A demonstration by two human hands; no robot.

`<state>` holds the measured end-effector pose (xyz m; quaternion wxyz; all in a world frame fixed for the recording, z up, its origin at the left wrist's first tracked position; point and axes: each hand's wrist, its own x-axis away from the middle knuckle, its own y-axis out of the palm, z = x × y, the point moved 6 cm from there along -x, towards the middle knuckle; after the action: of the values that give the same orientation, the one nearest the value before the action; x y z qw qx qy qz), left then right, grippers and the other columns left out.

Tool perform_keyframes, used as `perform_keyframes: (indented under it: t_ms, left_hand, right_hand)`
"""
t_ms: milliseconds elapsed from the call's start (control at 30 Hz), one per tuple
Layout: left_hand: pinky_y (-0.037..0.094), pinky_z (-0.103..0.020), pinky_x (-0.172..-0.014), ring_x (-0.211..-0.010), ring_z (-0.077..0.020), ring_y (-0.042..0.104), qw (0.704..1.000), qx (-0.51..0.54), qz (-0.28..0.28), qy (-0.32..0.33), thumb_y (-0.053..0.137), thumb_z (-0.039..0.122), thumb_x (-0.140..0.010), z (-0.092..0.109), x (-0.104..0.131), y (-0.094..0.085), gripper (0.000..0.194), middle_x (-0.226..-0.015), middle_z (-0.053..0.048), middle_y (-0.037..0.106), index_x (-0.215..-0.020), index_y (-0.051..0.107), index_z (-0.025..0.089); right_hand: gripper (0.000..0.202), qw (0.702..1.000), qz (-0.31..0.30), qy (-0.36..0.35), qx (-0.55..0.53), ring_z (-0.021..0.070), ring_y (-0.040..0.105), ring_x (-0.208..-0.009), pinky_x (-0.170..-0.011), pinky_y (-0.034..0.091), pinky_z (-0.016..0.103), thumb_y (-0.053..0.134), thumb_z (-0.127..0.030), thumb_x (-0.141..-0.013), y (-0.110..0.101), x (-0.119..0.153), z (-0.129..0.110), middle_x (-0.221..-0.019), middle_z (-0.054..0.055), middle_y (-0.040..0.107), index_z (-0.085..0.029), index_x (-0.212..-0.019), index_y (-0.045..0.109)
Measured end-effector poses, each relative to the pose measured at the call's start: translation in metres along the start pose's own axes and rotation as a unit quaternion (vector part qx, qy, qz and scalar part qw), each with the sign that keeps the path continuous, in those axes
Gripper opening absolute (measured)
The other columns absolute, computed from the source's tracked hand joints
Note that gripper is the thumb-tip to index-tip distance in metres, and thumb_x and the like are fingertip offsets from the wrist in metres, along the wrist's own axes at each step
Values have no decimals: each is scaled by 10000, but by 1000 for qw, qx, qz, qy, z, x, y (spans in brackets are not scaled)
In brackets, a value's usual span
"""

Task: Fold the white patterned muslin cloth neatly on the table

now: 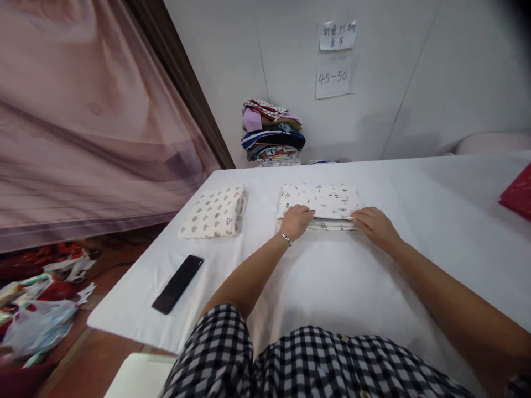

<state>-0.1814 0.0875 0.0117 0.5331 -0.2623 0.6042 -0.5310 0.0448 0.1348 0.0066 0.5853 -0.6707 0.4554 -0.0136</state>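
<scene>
A white cloth (319, 200) with small dark and green prints lies folded in layers on the white-covered table. At its near left corner, my left hand (296, 222) pinches the upper layer's edge, a silver bracelet on the wrist. My right hand (375, 225) grips the same edge at the near right corner. Between the hands the upper layer sits slightly apart from the lower layers. Off to the left rests a second folded cloth (213, 213), cream with mushroom-like prints, touched by neither hand.
A black phone (178, 283) lies on the table (332, 287) at the left front. Behind the far edge rises a stack of folded fabrics (272, 132). Something red (518, 193) sits at the right edge. Pink curtain (91, 110) and floor bags (39, 326) are at left.
</scene>
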Motion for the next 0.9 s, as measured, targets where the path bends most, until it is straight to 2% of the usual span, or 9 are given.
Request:
perform_keyframes:
  t_ms: [133,267,533,600,700,800,900]
  left_hand:
    - [408,-340,-823,-953,-195,538,999,4,-15,41,439,282,-938,2,12,8,239,-1024,-77,629,-1046,637,201]
    - [418,-349,-836,-969,-208,533,998,8,-15,68,488,360,-913,-1,14,11,288,-1068,-90,617,-1110,608,187]
    - [424,-342,-806,-940,-202,542,997,17,-50,60,459,342,-927,-4,0,10,260,-1025,-83,626,-1069,625,201]
    - [416,-338,-787,-929,-203,544,997,2,-56,60,444,320,-933,-2,-4,7,247,-1002,-80,629,-1040,634,204]
    - [400,-340,-772,-915,-204,541,999,-18,-27,35,417,297,-945,-1,-8,3,248,-978,-81,634,-995,642,205]
    - [385,-342,-782,-918,-200,536,998,-42,-23,42,417,258,-944,3,-5,10,232,-975,-80,635,-978,642,208]
    - [376,-329,-788,-919,-186,536,996,-54,-34,66,400,237,-949,7,4,20,238,-980,-67,636,-1000,631,209]
  right_hand:
    - [292,999,-31,-34,8,256,577,-974,-840,457,443,430,-356,-906,5,7,-6,-1038,70,674,-247,-976,692]
    - [295,998,-39,-44,21,268,568,-998,-844,448,447,459,-381,-898,7,9,-7,-1082,85,657,-235,-1026,682]
    - [289,998,-54,-20,2,255,587,-971,-840,453,450,425,-346,-901,12,3,1,-1036,57,678,-268,-962,696]
    - [289,999,-43,-14,6,249,592,-961,-848,452,443,421,-345,-906,10,3,0,-1018,56,684,-261,-958,692]
    - [287,1000,-4,16,21,249,589,-978,-855,448,435,416,-343,-917,6,4,1,-1027,63,685,-248,-985,679]
    - [273,999,-3,26,31,253,583,-1005,-862,442,444,418,-329,-919,7,8,3,-1052,54,682,-263,-996,671]
    - [256,999,-30,-8,29,249,579,-1021,-864,441,443,433,-307,-913,12,13,3,-1081,47,674,-268,-993,673]
